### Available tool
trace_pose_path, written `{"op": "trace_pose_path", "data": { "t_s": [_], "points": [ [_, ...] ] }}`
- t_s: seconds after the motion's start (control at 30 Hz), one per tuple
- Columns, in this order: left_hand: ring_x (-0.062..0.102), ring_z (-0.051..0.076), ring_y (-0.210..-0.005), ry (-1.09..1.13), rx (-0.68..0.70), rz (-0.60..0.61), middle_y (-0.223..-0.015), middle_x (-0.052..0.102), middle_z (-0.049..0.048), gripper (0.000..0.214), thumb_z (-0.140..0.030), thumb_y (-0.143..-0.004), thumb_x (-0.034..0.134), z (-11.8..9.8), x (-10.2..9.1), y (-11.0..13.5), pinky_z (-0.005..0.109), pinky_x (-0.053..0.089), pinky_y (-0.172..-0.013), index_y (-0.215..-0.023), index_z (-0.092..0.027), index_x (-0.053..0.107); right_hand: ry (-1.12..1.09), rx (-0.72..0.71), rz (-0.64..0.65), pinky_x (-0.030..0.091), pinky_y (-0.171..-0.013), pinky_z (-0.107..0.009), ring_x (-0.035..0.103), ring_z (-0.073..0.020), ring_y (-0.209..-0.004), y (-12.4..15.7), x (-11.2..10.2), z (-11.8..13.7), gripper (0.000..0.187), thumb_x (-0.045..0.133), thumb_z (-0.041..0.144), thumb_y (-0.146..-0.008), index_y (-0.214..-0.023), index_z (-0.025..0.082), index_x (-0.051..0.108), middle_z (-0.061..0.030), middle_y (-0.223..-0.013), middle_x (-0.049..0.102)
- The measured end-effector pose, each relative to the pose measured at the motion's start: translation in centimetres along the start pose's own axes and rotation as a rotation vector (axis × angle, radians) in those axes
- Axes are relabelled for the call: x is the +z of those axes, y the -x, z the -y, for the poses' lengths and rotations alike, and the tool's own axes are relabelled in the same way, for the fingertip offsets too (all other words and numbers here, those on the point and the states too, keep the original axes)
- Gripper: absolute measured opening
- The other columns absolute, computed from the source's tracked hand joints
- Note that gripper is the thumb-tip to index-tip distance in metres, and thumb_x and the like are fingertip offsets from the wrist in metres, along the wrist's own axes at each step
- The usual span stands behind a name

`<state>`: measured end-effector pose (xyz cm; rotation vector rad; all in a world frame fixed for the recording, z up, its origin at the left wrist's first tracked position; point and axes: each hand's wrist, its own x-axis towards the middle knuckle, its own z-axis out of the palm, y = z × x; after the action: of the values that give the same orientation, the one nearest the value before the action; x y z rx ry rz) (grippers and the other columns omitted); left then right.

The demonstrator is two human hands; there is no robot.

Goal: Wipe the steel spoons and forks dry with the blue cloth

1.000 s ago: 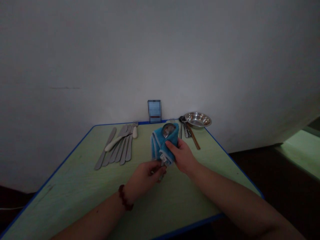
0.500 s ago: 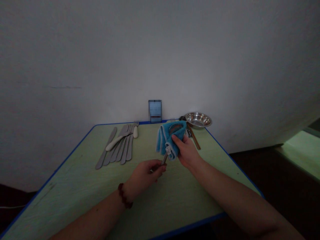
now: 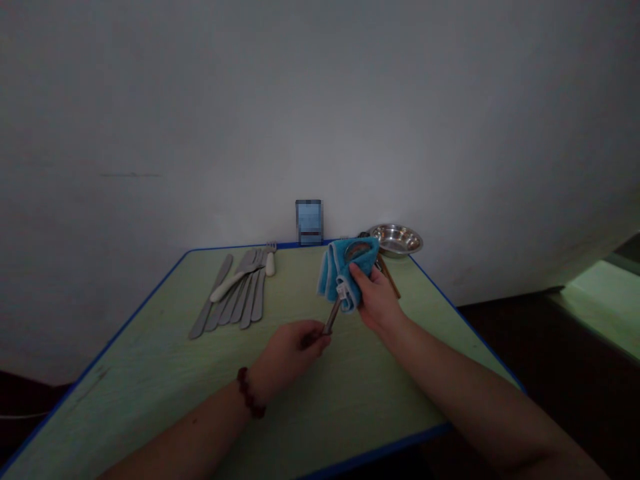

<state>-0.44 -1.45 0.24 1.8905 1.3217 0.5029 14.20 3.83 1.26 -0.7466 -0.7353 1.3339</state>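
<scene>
My right hand [image 3: 375, 298] grips a folded blue towel cloth [image 3: 344, 275] wrapped around a metal spoon, above the far right of the table. The spoon's bowl [image 3: 357, 250] shows in a fold at the top of the cloth. Its dark metal handle [image 3: 333, 317] sticks out below, with a white tag on the cloth beside it. My left hand [image 3: 293, 347], with a dark beaded bracelet [image 3: 249, 393] on the wrist, is curled shut just below the handle's end, close to it or touching it.
A row of grey table knives and forks [image 3: 235, 297] lies on the green, blue-edged table [image 3: 150, 353], with a white-handled piece across it. A steel bowl [image 3: 395, 240], chopsticks [image 3: 391, 280] and a blurred card [image 3: 309, 221] stand at the far edge, against a wall.
The cloth and spoon have moved up and right, away from my left hand, which has stayed nearly still. More of the handle now shows below the cloth.
</scene>
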Motion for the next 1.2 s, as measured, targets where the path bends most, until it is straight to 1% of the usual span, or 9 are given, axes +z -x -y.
{"op": "trace_pose_path", "data": {
  "t_s": [0.2, 0.43, 0.53, 0.63, 0.77, 0.87, 1.0, 1.2],
  "points": [
    [0.044, 0.010, -0.055, 0.009, -0.004, 0.014, -0.055, 0.048, -0.0037, 0.022, -0.034, -0.073, 0.042, -0.3, 0.2, 0.0, 0.020, 0.032, -0.052, -0.066, -0.016, 0.053, 0.001, 0.008, 0.002, 0.048, -0.052, -0.021, 0.056, -0.0077, -0.052, 0.5, 0.3, -0.3, 0.021, 0.066, 0.028, -0.059, -0.076, 0.020, 0.056, 0.0061, -0.063, 0.062],
    [0.041, 0.009, -0.053, 0.050, -0.003, 0.022, -0.054, 0.044, -0.0043, 0.025, -0.037, -0.073, 0.041, -0.4, 0.3, 0.0, 0.021, 0.030, -0.051, -0.064, -0.017, 0.052, 0.013, 0.037, 0.052, 0.047, -0.047, -0.019, 0.054, -0.0066, -0.049, 1.2, 0.4, -0.8, 0.021, 0.066, 0.030, -0.059, -0.075, 0.020, 0.057, 0.0055, -0.063, 0.062],
    [0.042, 0.010, -0.054, 0.107, -0.014, 0.023, -0.056, 0.045, -0.0040, 0.024, -0.037, -0.073, 0.043, -0.6, 0.3, 0.0, 0.021, 0.032, -0.052, -0.065, -0.016, 0.052, 0.019, 0.047, 0.062, 0.047, -0.049, -0.019, 0.055, -0.0065, -0.050, 1.3, 0.3, -1.0, 0.021, 0.066, 0.030, -0.060, -0.075, 0.020, 0.057, 0.0054, -0.064, 0.062],
    [0.042, 0.010, -0.055, 0.173, -0.016, 0.021, -0.055, 0.044, -0.0044, 0.021, -0.035, -0.072, 0.044, -0.8, 0.2, 0.0, 0.021, 0.032, -0.052, -0.062, -0.017, 0.051, 0.025, 0.059, 0.070, 0.048, -0.055, -0.021, 0.056, -0.0074, -0.054, 1.5, 0.2, -1.3, 0.020, 0.066, 0.030, -0.060, -0.075, 0.020, 0.057, 0.0048, -0.065, 0.062],
    [0.041, 0.009, -0.051, 0.240, -0.046, 0.008, -0.054, 0.043, -0.0051, 0.021, -0.036, -0.071, 0.046, -1.0, 0.2, 0.0, 0.022, 0.032, -0.050, -0.063, -0.017, 0.051, 0.033, 0.071, 0.094, 0.048, -0.058, -0.022, 0.057, -0.0079, -0.056, 1.7, 0.2, -1.6, 0.020, 0.066, 0.030, -0.060, -0.076, 0.020, 0.058, 0.0043, -0.068, 0.063],
    [0.039, 0.008, -0.048, 0.223, -0.068, 0.004, -0.052, 0.042, -0.0057, 0.020, -0.035, -0.071, 0.045, -0.9, 0.2, 0.0, 0.021, 0.032, -0.048, -0.065, -0.017, 0.051, 0.059, 0.068, 0.099, 0.048, -0.058, -0.022, 0.056, -0.0082, -0.056, 1.8, 0.2, -1.7, 0.020, 0.066, 0.030, -0.060, -0.076, 0.020, 0.059, 0.0036, -0.068, 0.063],
    [0.040, 0.008, -0.048, 0.187, -0.026, -0.019, -0.052, 0.042, -0.0056, 0.020, -0.035, -0.072, 0.044, -0.7, 0.3, 0.0, 0.021, 0.032, -0.048, -0.065, -0.017, 0.051, 0.085, 0.070, 0.100, 0.048, -0.058, -0.022, 0.056, -0.0082, -0.057, 1.9, 0.2, -1.6, 0.020, 0.065, 0.031, -0.060, -0.076, 0.020, 0.059, 0.0033, -0.069, 0.063],
    [0.040, 0.009, -0.048, 0.162, -0.018, -0.036, -0.050, 0.042, -0.0052, 0.021, -0.034, -0.071, 0.044, -1.0, 0.2, 0.0, 0.022, 0.032, -0.049, -0.060, -0.017, 0.050, 0.117, 0.037, 0.103, 0.048, -0.058, -0.021, 0.056, -0.0083, -0.057, 1.8, 0.2, -1.5, 0.018, 0.065, 0.030, -0.061, -0.075, 0.020, 0.059, 0.0034, -0.069, 0.063]
  ]
}}
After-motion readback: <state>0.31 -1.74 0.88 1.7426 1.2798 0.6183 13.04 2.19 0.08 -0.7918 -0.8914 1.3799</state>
